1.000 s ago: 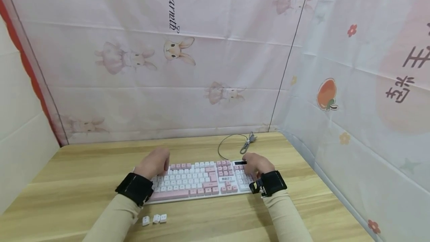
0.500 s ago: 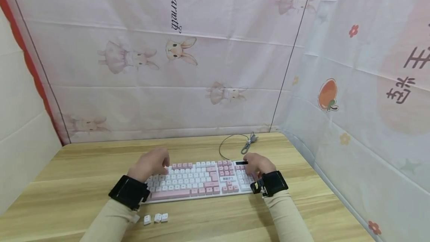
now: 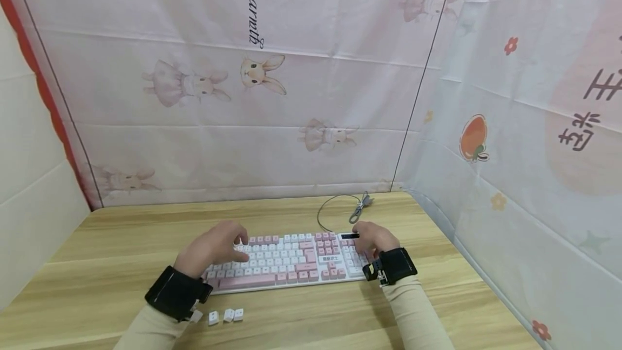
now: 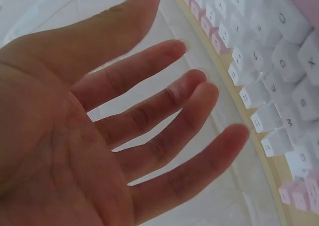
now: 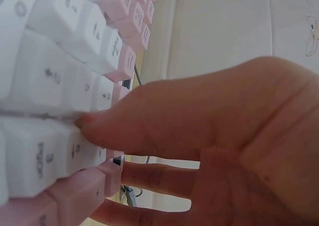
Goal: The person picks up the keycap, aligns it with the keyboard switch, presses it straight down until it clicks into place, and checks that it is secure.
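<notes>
Well, the pink and white keyboard (image 3: 279, 262) lies flat on the worktop (image 3: 301, 323), under both hands. The left hand (image 3: 211, 247) holds nothing; its fingers are spread out above the left end of the keys. I cannot tell if its thumb brushes a key. The right hand (image 3: 375, 237) is well apart from it and grips the far right corner, with its thumb (image 5: 114, 123) on the number pad (image 3: 351, 263).

Three loose keycaps (image 3: 229, 315) sit in front of the keyboard, close to the left sleeve (image 3: 150, 334). They are small and light, so if that arm swings toward them, they could get pushed away or roll off the near edge. A white bit (image 3: 196, 316) by the wrist is partly hidden, so it could get knocked too.

If the right hand lets go while the left one pushes, the keyboard could slide. A hard grab might pull a wrong key. And if the keyboard is tugged, its cable (image 3: 357, 212) could drag behind it.
</notes>
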`<state>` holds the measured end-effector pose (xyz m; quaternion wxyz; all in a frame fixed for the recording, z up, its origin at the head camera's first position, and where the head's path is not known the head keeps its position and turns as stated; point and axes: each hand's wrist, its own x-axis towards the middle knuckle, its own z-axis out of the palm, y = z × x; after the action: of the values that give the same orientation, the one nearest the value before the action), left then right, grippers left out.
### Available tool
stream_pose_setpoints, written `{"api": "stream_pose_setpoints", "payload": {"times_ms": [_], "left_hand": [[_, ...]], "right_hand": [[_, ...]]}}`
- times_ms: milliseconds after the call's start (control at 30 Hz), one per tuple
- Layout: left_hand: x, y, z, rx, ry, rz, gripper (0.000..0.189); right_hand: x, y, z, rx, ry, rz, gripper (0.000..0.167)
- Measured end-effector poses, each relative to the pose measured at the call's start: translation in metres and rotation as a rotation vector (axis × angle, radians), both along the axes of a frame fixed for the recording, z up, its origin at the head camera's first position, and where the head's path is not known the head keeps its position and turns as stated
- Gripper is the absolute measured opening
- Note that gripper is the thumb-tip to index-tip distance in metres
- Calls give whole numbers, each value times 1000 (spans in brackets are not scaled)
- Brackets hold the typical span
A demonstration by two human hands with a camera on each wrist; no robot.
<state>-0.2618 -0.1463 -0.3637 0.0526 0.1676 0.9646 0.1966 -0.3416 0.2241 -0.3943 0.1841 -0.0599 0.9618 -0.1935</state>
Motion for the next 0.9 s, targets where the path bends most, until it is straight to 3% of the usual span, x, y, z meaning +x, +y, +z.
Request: {"api": "stream_pose_setpoints", "payload": {"times_ms": [200,467,700,900], "left_hand": [[12,2,-2,49,-14,-11,33],[20,8,-6,98,12,-57,36],[27,12,-10,111,6,-118,39],[33,12,-14,97,43,-203,38]], "right_hand": [[-1,0,-1,12,13,9,57],[-3,1,-4,5,2,18,63],[-4,1,-5,4,4,17,63],[-3,1,-3,0,2,15,62]]}}
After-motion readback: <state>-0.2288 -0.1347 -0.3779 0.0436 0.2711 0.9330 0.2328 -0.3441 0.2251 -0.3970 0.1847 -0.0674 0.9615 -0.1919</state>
